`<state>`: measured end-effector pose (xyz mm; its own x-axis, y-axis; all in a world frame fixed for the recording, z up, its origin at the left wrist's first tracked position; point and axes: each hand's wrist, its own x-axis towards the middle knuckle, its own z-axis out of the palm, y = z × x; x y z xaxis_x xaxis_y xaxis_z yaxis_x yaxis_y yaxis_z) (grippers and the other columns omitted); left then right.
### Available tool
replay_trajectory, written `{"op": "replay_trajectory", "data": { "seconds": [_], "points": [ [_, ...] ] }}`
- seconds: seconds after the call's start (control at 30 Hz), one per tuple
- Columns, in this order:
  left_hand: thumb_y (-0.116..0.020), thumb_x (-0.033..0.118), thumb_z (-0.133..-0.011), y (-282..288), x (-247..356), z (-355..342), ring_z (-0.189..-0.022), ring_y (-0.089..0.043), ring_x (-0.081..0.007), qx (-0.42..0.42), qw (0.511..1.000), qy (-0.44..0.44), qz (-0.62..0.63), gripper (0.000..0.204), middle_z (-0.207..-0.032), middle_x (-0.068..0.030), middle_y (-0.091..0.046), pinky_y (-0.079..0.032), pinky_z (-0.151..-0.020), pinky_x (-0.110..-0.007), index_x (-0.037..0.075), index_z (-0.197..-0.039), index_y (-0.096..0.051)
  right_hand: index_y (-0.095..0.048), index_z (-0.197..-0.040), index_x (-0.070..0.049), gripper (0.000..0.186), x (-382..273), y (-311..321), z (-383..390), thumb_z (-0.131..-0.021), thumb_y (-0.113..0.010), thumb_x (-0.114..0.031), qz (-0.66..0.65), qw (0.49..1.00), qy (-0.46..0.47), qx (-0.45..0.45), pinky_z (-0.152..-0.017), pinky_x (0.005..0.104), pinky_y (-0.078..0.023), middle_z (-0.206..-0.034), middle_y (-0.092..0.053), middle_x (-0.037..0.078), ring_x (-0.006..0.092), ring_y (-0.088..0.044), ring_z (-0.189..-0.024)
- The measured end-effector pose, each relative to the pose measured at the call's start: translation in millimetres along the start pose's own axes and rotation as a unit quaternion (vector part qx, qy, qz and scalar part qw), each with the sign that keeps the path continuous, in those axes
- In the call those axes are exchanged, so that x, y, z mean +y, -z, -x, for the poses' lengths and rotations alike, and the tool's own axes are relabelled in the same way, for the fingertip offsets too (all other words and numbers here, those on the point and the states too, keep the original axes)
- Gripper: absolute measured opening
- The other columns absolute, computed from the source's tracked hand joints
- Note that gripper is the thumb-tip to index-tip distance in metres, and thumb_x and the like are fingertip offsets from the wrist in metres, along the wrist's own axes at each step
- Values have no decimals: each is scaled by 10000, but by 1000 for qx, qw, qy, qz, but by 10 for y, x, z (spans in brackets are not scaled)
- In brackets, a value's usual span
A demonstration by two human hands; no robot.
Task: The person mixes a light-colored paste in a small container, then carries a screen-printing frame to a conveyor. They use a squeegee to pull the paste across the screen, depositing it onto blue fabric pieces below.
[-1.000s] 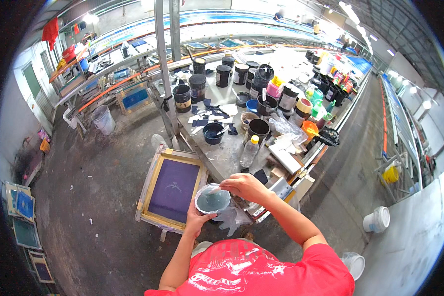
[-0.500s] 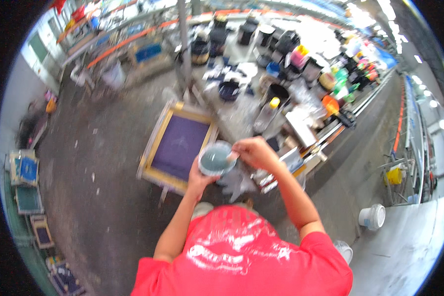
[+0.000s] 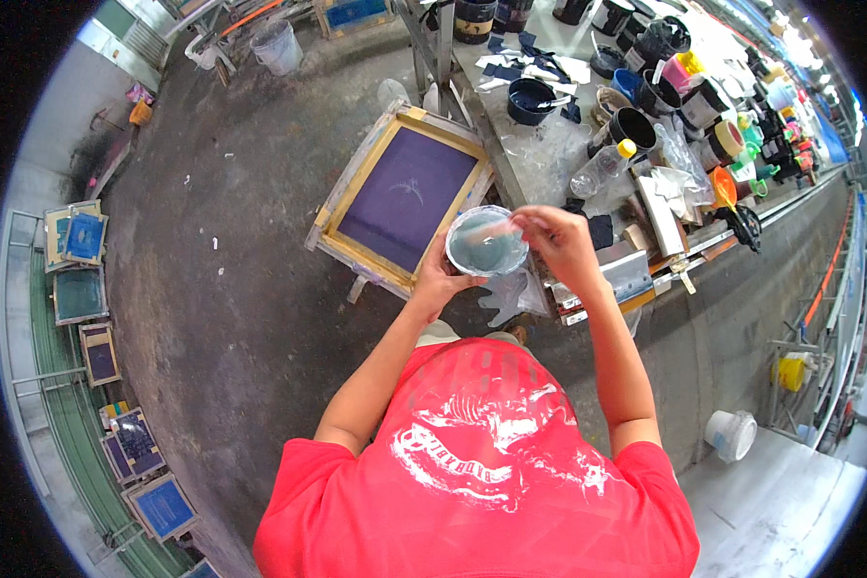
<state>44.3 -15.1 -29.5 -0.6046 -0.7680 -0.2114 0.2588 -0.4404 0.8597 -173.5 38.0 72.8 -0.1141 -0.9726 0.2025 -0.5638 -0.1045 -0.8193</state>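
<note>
My left hand [image 3: 437,278] is closed around the side of a round, clear plastic tub [image 3: 459,262], which holds a grey-green substance. Over the tub's right rim, my right hand [image 3: 561,247] pinches a pale, stick-like piece [image 3: 496,231] that reaches across the opening. Motion smears that piece, so its exact shape is unclear. Just beyond the tub, a wooden-framed printing screen [image 3: 395,193] with dark purple mesh and a faint light motif leans at a slant beside the table.
To the right, a long worktable [image 3: 525,159] carries dark ink pots [image 3: 530,101], a clear bottle with a yellow cap [image 3: 602,169], an orange funnel [image 3: 722,188] and metal bars. More framed screens [image 3: 164,504] line the left wall. A white bucket [image 3: 730,435] lies on the right.
The view has shifted, so tub, hands and screen appear farther right and higher. My left hand still holds the tub, while the right hand and pale piece have moved over its opening.
</note>
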Motion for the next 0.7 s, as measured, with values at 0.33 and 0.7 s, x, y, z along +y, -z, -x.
{"op": "replay_trajectory", "data": {
  "seconds": [0.33,0.7],
  "points": [
    [-875,-118,-630,88,-55,-12,-1363,-500,-208,10,1000,8,23,1013,-1470,-48,-511,-449,-1139,-386,96,-1500,-402,-726,-1057,26,163,51,-131,-6,-968,-668,-97,-47,998,-44,13,-656,290,-526,-851,-745,108,137,-684,-734],
    [-860,-141,-631,334,-134,74,-1363,-503,-217,43,999,-31,13,1006,-1466,-39,-517,-496,-1095,-391,104,-1494,-405,-728,-1034,33,145,16,-379,-124,-954,-658,-66,-48,999,-9,8,-656,297,-540,-814,-744,116,174,-694,-684]
  ]
}}
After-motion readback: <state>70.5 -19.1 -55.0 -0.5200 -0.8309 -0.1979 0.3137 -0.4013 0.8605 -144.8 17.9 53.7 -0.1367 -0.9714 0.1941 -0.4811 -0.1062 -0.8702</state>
